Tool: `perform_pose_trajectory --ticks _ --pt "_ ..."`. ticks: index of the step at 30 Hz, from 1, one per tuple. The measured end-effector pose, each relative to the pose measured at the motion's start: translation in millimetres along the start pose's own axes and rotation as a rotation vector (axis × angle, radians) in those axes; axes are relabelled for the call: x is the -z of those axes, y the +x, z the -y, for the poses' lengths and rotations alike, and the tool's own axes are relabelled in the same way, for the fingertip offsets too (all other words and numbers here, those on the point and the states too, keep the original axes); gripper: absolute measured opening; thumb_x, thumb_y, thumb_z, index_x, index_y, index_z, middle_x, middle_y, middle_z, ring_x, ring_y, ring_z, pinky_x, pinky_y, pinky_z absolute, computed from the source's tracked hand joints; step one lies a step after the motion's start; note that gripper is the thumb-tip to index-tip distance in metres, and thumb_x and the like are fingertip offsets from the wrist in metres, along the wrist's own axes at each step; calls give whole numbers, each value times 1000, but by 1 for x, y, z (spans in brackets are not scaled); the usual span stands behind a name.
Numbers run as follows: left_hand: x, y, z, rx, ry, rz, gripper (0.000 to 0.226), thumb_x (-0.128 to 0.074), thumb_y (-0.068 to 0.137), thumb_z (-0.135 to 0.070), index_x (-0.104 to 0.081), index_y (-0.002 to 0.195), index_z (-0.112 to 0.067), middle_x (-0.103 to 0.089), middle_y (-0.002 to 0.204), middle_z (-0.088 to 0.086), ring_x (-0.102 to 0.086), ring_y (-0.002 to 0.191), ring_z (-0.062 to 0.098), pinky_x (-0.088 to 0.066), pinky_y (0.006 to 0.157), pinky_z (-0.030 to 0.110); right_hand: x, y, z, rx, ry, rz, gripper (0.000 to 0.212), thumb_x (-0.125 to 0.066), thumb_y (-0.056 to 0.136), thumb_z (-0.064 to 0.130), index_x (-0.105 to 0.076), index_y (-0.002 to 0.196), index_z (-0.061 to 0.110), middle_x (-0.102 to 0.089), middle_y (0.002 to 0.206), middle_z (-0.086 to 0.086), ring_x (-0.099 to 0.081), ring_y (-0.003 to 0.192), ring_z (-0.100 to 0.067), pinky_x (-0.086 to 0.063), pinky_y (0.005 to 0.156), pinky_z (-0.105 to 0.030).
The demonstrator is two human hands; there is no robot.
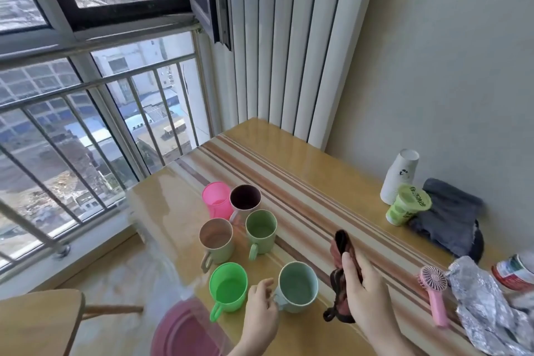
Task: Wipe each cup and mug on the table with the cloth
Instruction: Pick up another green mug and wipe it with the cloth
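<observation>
At table: right hand grips cloth.

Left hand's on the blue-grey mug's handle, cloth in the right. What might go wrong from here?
1. The blue-grey mug stands close beside the bright green mug; lifting it by the handle with the left hand might knock that neighbour.
2. The cloth dangles from the right hand and may drag across the table.
3. The pale green mugs stand tightly grouped, so bumps may spread.

six mugs packed tight at left, wide striped bench lane open mid, clutter crowding right edge
</observation>
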State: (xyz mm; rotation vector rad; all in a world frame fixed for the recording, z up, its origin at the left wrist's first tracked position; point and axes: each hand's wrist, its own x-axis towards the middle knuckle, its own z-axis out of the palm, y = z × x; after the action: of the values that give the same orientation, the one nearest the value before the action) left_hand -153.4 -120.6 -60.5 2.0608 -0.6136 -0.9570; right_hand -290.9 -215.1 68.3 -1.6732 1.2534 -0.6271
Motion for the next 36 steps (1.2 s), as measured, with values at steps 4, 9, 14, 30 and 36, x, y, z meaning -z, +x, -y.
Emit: perform_pose_trajectory --ticks 4,9,14,30,36 --pt "17 20 -25 -19 -24 -223 37 -51 96 0 -58 132 -2 -56 129 12 -59 112 23 -44 106 33 1 7 11 -8 37 2 38 -40 103 26 -52 139 24 -63 128 11 -56 122 -11 -39 95 -21" --pt "28 77 -57 240 -84 -163 55 -54 98 -11 -34 146 6 -35 150 21 -65 100 34 -60 88 44 2 20 21 -23 108 -47 35 -41 103 24 -55 135 25 -55 106 32 -54 105 3 -36 81 -1" --pt "20 103 -59 422 -89 -124 43 -44 100 -8 -42 140 6 -36 141 21 -53 70 22 -57 52 30 5 27 27 -5 139 -75 35 -41 102 26 -57 134 23 -58 112 17 -50 110 -5 -32 91 -19" --pt "73 22 -169 -167 -270 -137 18 -42 106 -31 -56 96 -26 -59 95 -5 -56 88 11 -45 81 34 11 10 79 207 270 -209 30 -43 101 24 -52 123 41 -65 110 36 -60 93 18 -38 68 8" --pt "127 -55 -244 -269 -527 147 62 -40 85 -78 -70 107 -29 -73 113 -5 -66 111 11 -47 105 37 -18 -3 136 670 -24 -367 42 -27 101 48 -38 141 51 -24 162 6 -29 148 -20 -31 115 -26"
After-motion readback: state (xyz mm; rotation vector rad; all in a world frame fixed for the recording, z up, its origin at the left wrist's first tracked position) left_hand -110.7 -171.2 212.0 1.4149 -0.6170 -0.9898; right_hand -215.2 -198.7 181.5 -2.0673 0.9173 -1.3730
